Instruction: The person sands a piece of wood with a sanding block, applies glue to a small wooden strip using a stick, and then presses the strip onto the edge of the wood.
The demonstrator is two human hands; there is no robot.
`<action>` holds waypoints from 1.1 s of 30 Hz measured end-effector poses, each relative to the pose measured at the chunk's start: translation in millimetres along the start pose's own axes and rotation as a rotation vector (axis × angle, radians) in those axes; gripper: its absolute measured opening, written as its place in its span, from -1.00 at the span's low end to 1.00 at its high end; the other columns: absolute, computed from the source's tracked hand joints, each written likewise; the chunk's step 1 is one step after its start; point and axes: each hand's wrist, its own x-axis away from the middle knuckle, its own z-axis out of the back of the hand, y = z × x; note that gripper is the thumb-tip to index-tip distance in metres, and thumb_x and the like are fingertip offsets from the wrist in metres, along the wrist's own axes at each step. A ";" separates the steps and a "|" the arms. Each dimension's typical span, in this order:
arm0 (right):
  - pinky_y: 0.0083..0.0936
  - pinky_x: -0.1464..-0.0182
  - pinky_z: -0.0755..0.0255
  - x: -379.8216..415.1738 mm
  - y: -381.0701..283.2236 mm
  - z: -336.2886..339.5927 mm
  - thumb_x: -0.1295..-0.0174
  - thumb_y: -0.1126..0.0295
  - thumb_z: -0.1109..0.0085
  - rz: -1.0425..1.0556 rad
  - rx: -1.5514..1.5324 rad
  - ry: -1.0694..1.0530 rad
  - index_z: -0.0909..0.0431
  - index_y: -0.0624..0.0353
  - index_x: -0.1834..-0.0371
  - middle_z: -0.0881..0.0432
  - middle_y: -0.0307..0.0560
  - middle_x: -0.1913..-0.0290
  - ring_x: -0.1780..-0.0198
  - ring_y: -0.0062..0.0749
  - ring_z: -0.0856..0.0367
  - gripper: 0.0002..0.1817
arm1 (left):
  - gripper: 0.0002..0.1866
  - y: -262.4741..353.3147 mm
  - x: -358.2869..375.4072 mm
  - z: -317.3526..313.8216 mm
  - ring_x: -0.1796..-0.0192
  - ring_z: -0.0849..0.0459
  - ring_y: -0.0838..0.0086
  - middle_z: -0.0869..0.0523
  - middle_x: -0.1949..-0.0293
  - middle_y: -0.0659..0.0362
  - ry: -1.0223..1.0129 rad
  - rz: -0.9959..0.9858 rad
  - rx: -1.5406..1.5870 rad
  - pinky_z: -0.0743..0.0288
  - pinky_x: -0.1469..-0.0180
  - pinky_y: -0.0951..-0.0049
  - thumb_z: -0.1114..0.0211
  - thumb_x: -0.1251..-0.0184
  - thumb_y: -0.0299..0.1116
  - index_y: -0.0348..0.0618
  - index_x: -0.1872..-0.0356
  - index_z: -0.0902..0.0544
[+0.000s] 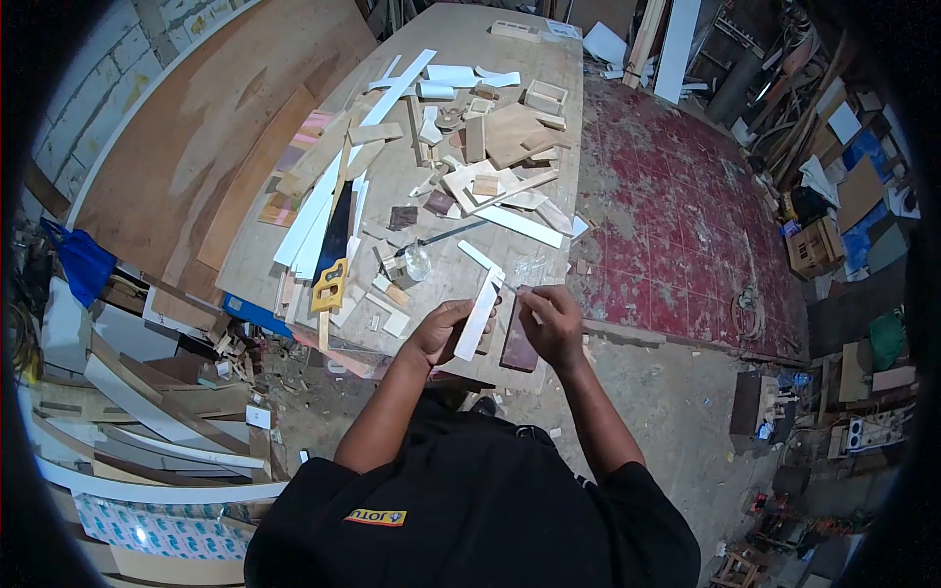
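Left hand: our left hand (443,330) was curled around the lower part of a white strip (479,317), fingers closed on it, holding it tilted just above the near edge of the workbench (461,257).
Right hand: our right hand (554,323) was pinched shut near the strip's upper end; we could not tell whether it gripped the strip itself or some small thing against it.
White strip: it was between our two hands, off the bench and slanting up to the right.
Dark board: a dark board (519,345) lay under our right hand at the bench's near edge.
Nearby: a yellow-handled saw (327,287) and a clear jar (418,261) lay just beyond, among loose wood offcuts (500,157).
Progress: we judged the work on the strip only partway through; many cut pieces were scattered about, nothing looked assembled, and the strip was not yet set down or joined to anything.
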 end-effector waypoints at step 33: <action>-0.40 0.37 -0.50 11.2 -33.7 -14.4 0.13 0.65 -0.36 0.152 -0.266 -0.198 -0.63 0.19 0.29 -0.61 -0.07 0.34 0.36 -0.24 -0.62 -0.73 | -0.46 3.7 -6.2 14.6 0.26 -0.62 0.56 -0.63 0.18 0.18 0.024 -0.023 0.057 -0.58 0.20 0.55 -0.05 -0.52 -0.07 -0.34 -0.27 -0.42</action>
